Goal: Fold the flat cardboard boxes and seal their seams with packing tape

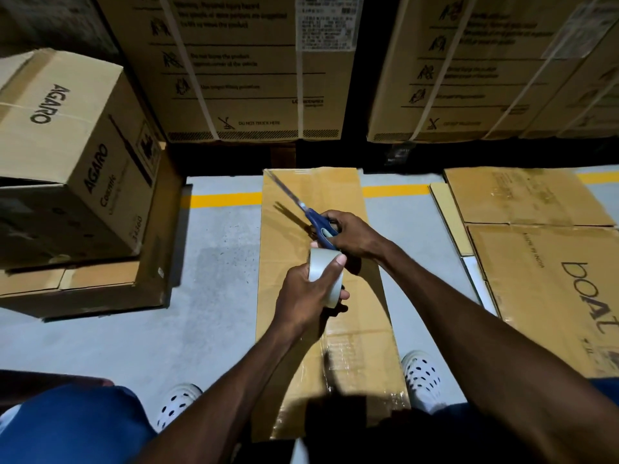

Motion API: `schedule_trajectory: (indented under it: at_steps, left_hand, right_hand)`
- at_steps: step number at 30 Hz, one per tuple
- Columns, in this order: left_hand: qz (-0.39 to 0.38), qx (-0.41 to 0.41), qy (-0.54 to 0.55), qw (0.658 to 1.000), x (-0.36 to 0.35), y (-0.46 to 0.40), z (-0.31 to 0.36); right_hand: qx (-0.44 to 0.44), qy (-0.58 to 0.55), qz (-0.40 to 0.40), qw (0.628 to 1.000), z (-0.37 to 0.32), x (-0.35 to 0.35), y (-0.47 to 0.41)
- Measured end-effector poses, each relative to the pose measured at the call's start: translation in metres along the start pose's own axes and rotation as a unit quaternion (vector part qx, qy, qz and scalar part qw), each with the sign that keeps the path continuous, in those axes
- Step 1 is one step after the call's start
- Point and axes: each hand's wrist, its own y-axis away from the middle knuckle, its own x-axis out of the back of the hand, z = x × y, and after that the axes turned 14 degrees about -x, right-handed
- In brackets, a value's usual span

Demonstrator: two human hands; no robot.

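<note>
Two hands (310, 289) grip glossy round tape roll (325, 277), blue-handled scissors (313, 222).

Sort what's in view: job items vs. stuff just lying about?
Job:
- tape roll, held in left hand
- scissors, held in right hand
- flat cardboard box between the feet
- flattened boAt cartons

Lying about:
- AGARO box
- strapped cartons behind
- yellow floor line

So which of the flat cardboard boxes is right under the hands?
The long plain flat box lying between the person's shoes, crossing the yellow line. The boAt-printed flat boxes lie off to the right.
</note>
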Motion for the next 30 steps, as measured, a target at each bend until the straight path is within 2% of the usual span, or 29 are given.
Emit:
schedule_trajectory:
  at_steps: [3,8,11,13,15,17,19,23,28,30]
  left_hand:
    - [0.018,0.003,-0.014,1.0,0.0,0.013,-0.003]
    - [0.035,0.001,-0.006,0.999,0.001,0.036,-0.011]
    - [0.029,-0.012,-0.036,0.999,0.004,0.036,-0.011]
    - [0.027,-0.018,-0.05,0.998,0.005,0.037,-0.011]
    - [0.028,-0.023,-0.051,0.998,0.006,0.037,-0.013]
    - [0.025,-0.027,-0.048,0.998,0.007,0.035,-0.015]
    - [0.032,-0.033,-0.059,0.997,0.006,0.035,-0.015]
    - [0.076,0.014,-0.044,0.996,-0.008,0.06,-0.022]
    - [0.056,0.012,-0.016,0.998,-0.013,0.088,-0.037]
    - [0.052,0.018,0.002,0.999,-0.011,0.087,-0.034]
  right_hand:
    - [-0.019,-0.021,0.005,1.0,0.005,-0.002,0.001]
    - [-0.002,0.123,0.109,0.986,-0.001,-0.011,0.009]
    - [0.046,0.171,0.172,0.969,0.005,-0.026,0.02]
    - [0.054,0.139,0.163,0.975,0.007,-0.03,0.026]
    - [0.036,0.101,0.12,0.987,0.003,-0.025,0.031]
    - [0.027,0.091,0.07,0.993,-0.001,-0.02,0.035]
    - [0.026,0.1,0.056,0.993,-0.002,-0.019,0.038]
    - [0.022,0.167,0.144,0.975,0.006,-0.029,0.04]
    - [0.084,0.207,0.219,0.95,0.011,-0.039,0.045]
    - [0.093,0.183,0.233,0.951,0.016,-0.042,0.052]
